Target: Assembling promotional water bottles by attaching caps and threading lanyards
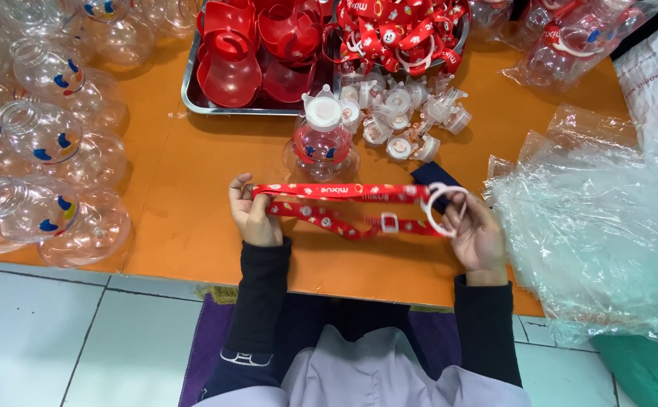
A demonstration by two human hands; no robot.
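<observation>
Strap: red printed fabric strap (344, 205) with a white plastic ring, stretched level between both hands above the orange tabletop (186, 218).
Grip: left hand (254, 215) pinches the left end; right hand (476, 234) clasps the ring end.
Room: bare tabletop beneath; assembled clear bottle (321, 143) just beyond, crinkled clear bags (600, 226) close right.

Both forearms, clad in dark sleeves, are extended forward and held apart at about the same height. The left hand (254, 215) is closed, thumb raised, knuckles turned outward. The right hand (476, 234) is held palm inward, fingers (456, 209) curled and pinched together near the thumb.
</observation>
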